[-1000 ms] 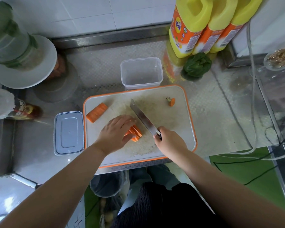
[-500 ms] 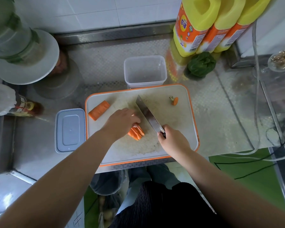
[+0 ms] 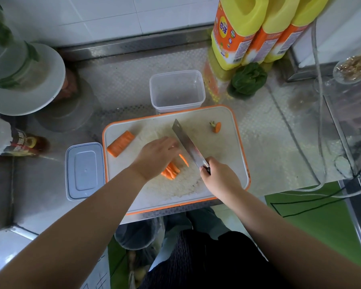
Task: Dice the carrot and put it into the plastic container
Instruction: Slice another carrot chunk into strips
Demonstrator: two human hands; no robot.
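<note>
two hands work over a white cutting board (image 3: 227, 155) with an orange rim, which lies on a steel surface (image 3: 265, 130) at the centre of the frame. the left hand (image 3: 156, 157) lies palm down on a bundle of carrot strips (image 3: 171, 171), fingers bent and pressing the strips to the board; only the near ends of the strips show from under it. the right hand (image 3: 219, 176) is wrapped around the dark handle of a cleaver (image 3: 188, 143), whose blade runs up and left from the hand and stands just beside the left fingertips. one thin carrot sliver (image 3: 183, 159) lies between the bundle and the blade. an uncut carrot chunk (image 3: 120, 146) lies at the board's upper left corner, well apart from the hands, and the carrot top (image 3: 216, 127) with a bit of green stem lies toward the board's upper right.

the clear plastic container (image 3: 176, 90) stands just beyond the board's far edge, touching or nearly touching it, with no carrot inside. its lid (image 3: 84, 171) lies flat on the surface just left of the board. three yellow bottles (image 3: 256, 28) with orange labels stand at the upper right of the frame, a green leafy vegetable (image 3: 248, 80) at their base. a dark sauce bottle (image 3: 27, 142) lies at the left edge, below a white plate (image 3: 27, 80) in the upper left.
</note>
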